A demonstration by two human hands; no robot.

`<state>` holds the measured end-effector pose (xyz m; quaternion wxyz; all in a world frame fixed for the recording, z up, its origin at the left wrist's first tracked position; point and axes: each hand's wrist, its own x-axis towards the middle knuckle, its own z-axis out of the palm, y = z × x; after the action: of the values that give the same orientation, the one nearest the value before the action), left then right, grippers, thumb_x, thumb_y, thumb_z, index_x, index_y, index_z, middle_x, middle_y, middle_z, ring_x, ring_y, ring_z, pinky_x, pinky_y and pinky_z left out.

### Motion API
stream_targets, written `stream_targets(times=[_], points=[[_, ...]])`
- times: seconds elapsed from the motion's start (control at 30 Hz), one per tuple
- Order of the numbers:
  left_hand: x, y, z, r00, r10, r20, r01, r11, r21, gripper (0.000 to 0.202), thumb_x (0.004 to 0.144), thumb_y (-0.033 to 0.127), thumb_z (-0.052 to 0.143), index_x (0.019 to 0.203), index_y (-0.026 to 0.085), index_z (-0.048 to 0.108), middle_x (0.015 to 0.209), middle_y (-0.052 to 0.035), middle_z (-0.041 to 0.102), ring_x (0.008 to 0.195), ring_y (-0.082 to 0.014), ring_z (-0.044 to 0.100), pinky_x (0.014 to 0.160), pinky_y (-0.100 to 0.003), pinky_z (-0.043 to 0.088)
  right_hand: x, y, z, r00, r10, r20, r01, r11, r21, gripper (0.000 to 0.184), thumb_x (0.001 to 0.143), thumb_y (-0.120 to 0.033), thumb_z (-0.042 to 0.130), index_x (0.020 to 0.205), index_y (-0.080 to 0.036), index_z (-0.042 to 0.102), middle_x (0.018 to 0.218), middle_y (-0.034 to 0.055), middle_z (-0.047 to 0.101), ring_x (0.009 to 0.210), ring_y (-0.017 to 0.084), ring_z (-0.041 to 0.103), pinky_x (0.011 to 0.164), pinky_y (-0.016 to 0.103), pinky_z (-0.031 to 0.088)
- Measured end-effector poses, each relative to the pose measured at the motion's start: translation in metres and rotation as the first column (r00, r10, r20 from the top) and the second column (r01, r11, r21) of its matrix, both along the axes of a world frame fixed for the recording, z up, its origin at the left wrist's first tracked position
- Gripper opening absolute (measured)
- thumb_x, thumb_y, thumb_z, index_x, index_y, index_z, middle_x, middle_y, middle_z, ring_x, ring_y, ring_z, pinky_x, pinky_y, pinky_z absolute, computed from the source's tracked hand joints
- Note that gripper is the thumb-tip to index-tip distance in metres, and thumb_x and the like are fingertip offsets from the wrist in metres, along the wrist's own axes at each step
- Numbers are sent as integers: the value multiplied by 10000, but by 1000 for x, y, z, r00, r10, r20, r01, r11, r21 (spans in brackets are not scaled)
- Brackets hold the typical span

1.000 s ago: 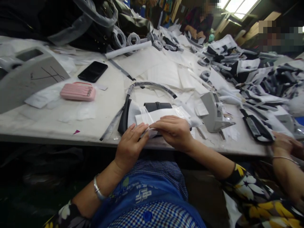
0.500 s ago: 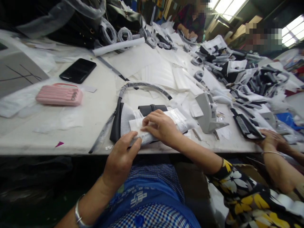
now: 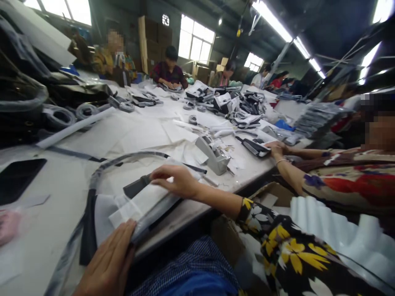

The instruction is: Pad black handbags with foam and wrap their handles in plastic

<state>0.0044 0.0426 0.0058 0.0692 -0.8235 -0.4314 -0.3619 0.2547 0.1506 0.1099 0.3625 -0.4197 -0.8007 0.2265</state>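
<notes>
A black handbag (image 3: pixel 88 236) lies on the table in front of me, partly covered by white paper and clear plastic. Its long strap (image 3: pixel 129 158), wrapped in clear film, arches behind it. My left hand (image 3: pixel 109 257) rests on the bag's near left part, fingers straight and side by side. Over the bag's far right part, my right hand (image 3: pixel 177 181) has thumb and forefinger tips brought together; anything between them is too small to make out. Below that hand, a white sheet (image 3: pixel 148 201) lies along the bag beside a dark flap (image 3: pixel 135 185).
A grey tape dispenser (image 3: pixel 212 156) stands right of the bag. At left are a black phone (image 3: pixel 21 179) and a blurred pink object (image 3: pixel 10 226). Wrapped straps and bag parts (image 3: pixel 228 102) are heaped farther back. A co-worker's hands (image 3: pixel 276 150) hold a black piece at right.
The view has swung up and to the right, showing more of the room. My left hand has gone from bent fingers to lying flat on the bag. My right hand has moved away from the left.
</notes>
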Motion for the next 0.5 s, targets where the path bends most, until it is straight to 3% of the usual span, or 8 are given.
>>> stream_targets(times=[0.03,0.07,0.13,0.17,0.27,0.37,0.43,0.5], points=[[-1,1,-2,1000,0,4,0,1000,6,540,999,247,462,1527,239,348,1446,-52,553,1219,-227,599,1134,-340,373,26,0,9,987,-159,-30,159,987,7,153,932,-302,636,1022,-181,659,1028,28,703,895,125,656,840,231,507],[-1,2,-5,1000,-1,6,1,1000,17,552,992,241,475,1528,255,345,1446,-45,553,1212,-228,604,1129,-343,384,54,1,18,940,-341,-26,341,940,3,164,939,-298,624,1050,-185,662,1071,35,704,941,136,656,880,245,500],[-3,6,-10,1000,-4,4,4,999,36,575,979,226,496,1530,271,337,1452,-37,548,1211,-232,607,1120,-346,400,110,5,35,764,-634,119,644,757,-110,180,947,-294,610,1100,-212,659,1187,33,681,1061,158,631,977,269,459],[-4,8,-13,1000,-10,3,10,999,46,584,975,218,503,1531,270,334,1453,-38,546,1210,-234,608,1119,-347,403,136,7,41,705,-692,156,709,689,-149,172,949,-273,603,1087,-189,663,1207,67,674,1117,193,612,992,303,451],[-8,15,-21,999,-49,-7,49,995,81,611,962,190,523,1536,256,324,1454,-44,546,1202,-233,613,1125,-338,398,191,18,46,643,-723,254,761,564,-321,186,960,-271,589,901,-121,681,1002,130,717,1007,237,659,890,336,510],[-10,20,-25,997,-78,-11,79,988,133,640,941,152,552,1534,246,329,1443,-50,556,1191,-227,620,1132,-320,391,214,28,41,670,-677,303,713,474,-518,257,983,-338,568,902,-115,668,879,80,704,805,174,678,754,323,560],[-10,22,-25,997,-80,-5,80,984,158,653,928,126,567,1529,245,341,1433,-53,566,1183,-223,626,1134,-310,391,220,34,40,707,-646,288,654,442,-614,243,979,-353,581,1004,-123,655,935,52,689,789,149,669,730,322,573],[-8,23,-23,996,-85,5,82,980,180,661,922,109,573,1527,246,345,1416,-58,581,1169,-218,635,1136,-306,391,223,37,42,745,-625,233,587,449,-674,246,971,-343,600,1089,-130,638,1012,54,675,833,154,667,742,331,580]])
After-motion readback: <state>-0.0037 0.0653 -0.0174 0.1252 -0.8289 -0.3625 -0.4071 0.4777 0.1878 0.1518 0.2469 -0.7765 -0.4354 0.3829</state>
